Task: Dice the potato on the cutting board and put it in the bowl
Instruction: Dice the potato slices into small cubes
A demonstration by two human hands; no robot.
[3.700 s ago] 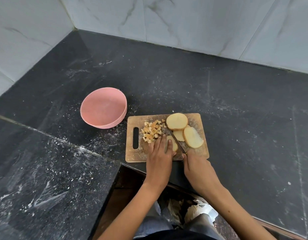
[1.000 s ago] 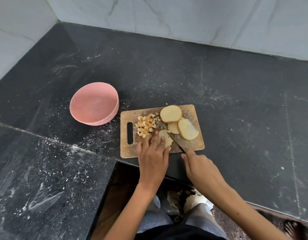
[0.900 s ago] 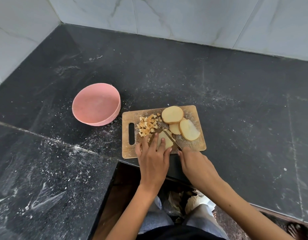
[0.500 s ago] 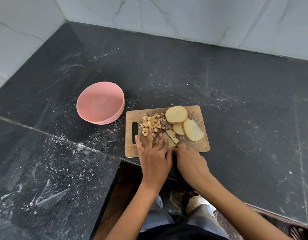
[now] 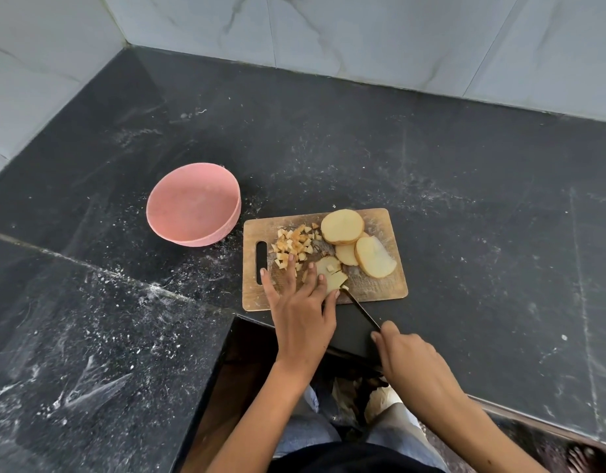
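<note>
Pale-yellow, part-cut potato slice [image 5: 330, 273] lies near the front edge of the wooden cutting board [image 5: 380, 288]. My right hand [image 5: 405, 353], clenched on the thin dark-bladed knife [image 5: 361, 310], has drawn back off the board, ending a stroke; more cuts remain. My left hand [image 5: 300, 312] presses the slice with straight fingers. The slice's long axis runs front-right to back-left, toward the empty pink plastic bowl [image 5: 194, 209].

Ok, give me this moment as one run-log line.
stage: dicing | left hand: steadies potato slice | right hand: grips knife | diced pile: on cutting board | bowl: no potato
</note>
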